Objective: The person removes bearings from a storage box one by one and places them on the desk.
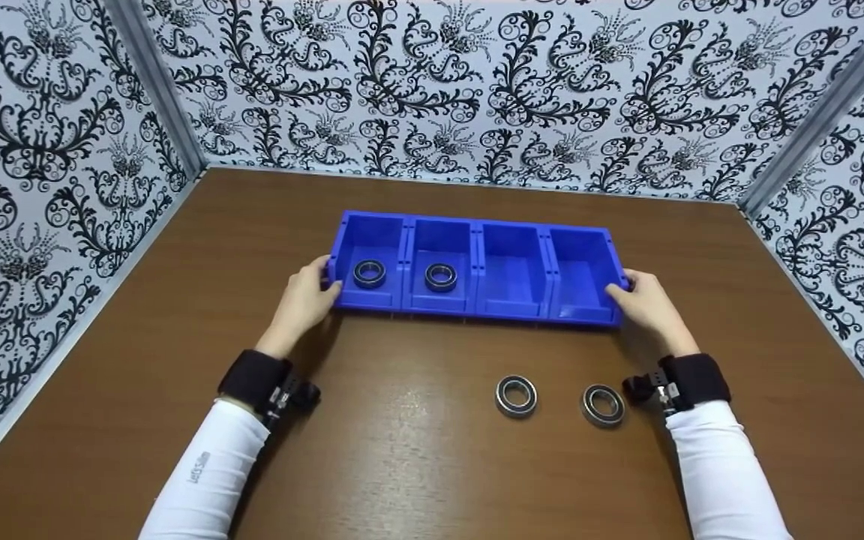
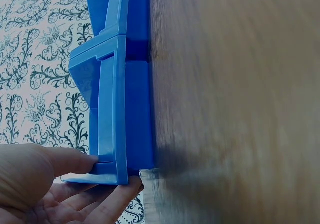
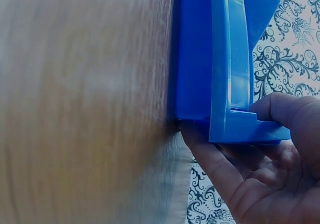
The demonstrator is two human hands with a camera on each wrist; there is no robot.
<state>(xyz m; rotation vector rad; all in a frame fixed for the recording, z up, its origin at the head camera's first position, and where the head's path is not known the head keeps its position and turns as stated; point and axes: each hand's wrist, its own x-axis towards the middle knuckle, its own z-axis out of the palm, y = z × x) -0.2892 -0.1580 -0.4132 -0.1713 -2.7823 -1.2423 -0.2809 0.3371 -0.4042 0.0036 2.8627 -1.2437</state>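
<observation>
A blue bin with a row of several compartments (image 1: 475,308) spans the space between my two hands. My left hand (image 1: 304,300) grips its left end, thumb over the side wall and fingers underneath, as the left wrist view shows. At the opposite end my right hand (image 1: 649,304) holds the right wall the same way. One ball bearing (image 1: 369,274) lies in the leftmost compartment, another bearing (image 1: 441,277) in the compartment beside it. The two compartments on the right hold nothing visible.
Two more bearings lie on the brown table, one bearing (image 1: 516,396) in front of the bin and another bearing (image 1: 603,406) close to the right wrist camera. Patterned walls (image 1: 432,90) enclose the table (image 1: 402,450) at the back and sides.
</observation>
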